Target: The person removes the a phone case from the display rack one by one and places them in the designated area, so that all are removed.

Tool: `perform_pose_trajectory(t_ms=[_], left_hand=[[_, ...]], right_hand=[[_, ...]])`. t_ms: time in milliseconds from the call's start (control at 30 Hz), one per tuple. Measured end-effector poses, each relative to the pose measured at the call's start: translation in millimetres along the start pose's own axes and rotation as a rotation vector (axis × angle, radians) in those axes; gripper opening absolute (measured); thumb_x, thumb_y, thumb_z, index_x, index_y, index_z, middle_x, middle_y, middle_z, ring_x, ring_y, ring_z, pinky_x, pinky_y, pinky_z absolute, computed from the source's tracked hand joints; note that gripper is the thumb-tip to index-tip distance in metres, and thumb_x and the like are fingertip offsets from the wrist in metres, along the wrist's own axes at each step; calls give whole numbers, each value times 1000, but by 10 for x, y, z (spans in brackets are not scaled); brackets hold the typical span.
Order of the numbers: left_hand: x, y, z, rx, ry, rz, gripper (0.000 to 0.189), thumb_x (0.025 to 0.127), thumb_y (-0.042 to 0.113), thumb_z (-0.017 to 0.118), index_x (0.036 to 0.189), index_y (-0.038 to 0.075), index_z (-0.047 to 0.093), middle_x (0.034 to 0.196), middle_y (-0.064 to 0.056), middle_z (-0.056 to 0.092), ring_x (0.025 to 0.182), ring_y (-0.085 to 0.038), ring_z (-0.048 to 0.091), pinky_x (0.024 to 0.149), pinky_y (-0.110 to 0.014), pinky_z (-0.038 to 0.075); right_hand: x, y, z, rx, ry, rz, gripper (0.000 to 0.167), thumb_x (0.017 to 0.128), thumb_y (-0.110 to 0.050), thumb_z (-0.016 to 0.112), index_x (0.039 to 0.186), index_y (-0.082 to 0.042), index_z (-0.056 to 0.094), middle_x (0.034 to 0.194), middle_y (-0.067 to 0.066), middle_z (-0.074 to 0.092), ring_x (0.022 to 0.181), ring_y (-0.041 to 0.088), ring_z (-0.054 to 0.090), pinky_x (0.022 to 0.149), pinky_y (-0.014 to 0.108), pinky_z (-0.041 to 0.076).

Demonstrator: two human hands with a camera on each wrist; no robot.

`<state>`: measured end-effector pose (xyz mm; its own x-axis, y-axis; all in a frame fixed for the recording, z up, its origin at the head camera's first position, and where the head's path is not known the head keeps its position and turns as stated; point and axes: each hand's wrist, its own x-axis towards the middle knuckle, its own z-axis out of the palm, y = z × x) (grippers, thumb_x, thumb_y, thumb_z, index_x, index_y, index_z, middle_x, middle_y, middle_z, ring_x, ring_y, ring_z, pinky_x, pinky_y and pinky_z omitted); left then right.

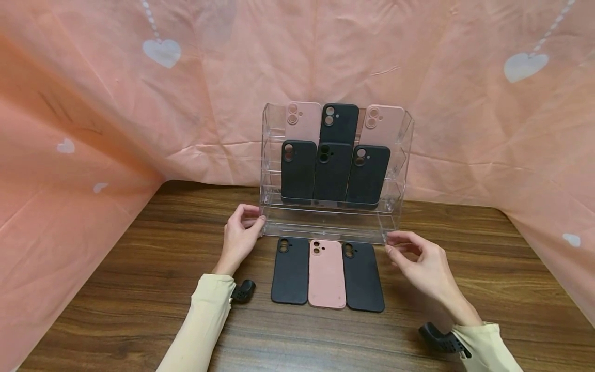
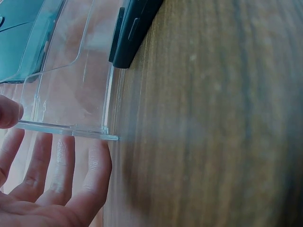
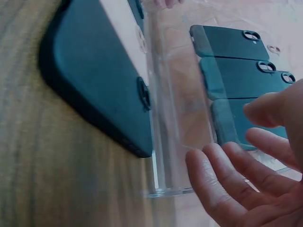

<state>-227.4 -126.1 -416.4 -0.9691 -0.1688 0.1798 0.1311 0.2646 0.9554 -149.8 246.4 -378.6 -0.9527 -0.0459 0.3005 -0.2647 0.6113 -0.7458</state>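
A clear tiered display stand [image 1: 325,227] stands on the table, holding black and pink phone cases in two rows. My left hand [image 1: 240,233] grips its lower left edge. In the left wrist view the thumb [image 2: 9,112] overlaps the clear side panel [image 2: 71,128], with the other fingers along its outer side. My right hand [image 1: 425,263] is at the lower right corner, thumb and fingers apart; contact there is unclear. Before the stand lie a black phone case [image 1: 290,271], a pink phone case [image 1: 327,276] and another black phone case [image 1: 363,279], side by side.
The brown wood-grain table [image 1: 139,289] lies beneath everything. Behind and at both sides hangs a pink cloth [image 1: 223,103] with white hearts. A black wrist device [image 1: 244,291] is on the left wrist, another black device [image 1: 441,341] on the right.
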Motion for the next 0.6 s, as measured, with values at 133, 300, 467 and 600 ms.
perform_pose_trajectory(t_ms=[133, 300, 467, 600], left_hand=[[1, 1, 3, -2, 0, -2, 24, 94, 13, 70, 117, 9, 64, 121, -13, 69, 104, -29, 74, 65, -21, 59], [-5, 7, 0, -3, 0, -4, 24, 94, 13, 70, 117, 8, 64, 121, -13, 69, 104, -28, 74, 65, -21, 59], [-8, 20, 0, 3, 1, -4, 25, 94, 14, 70, 117, 8, 64, 121, -13, 68, 104, -29, 75, 65, -20, 59], [-9, 27, 0, 12, 4, -1, 24, 94, 14, 70, 116, 8, 64, 121, -14, 69, 105, -29, 75, 65, -19, 58]], right_hand=[[80, -33, -37, 28, 63, -60, 28, 92, -9, 75, 120, -4, 70, 98, 8, 75, 79, 4, 73, 66, 18, 61], [187, -58, -71, 30, 155, -122, 30, 90, -5, 76, 120, -6, 71, 99, -15, 71, 83, -6, 69, 73, 8, 55], [283, -89, -88, 71, 195, -135, 30, 89, -3, 76, 119, -6, 72, 101, -10, 73, 86, -8, 68, 75, 7, 55], [355, -125, -97, 120, 199, -135, 31, 90, -2, 75, 121, -4, 70, 100, -14, 72, 84, -5, 69, 72, 11, 58]])
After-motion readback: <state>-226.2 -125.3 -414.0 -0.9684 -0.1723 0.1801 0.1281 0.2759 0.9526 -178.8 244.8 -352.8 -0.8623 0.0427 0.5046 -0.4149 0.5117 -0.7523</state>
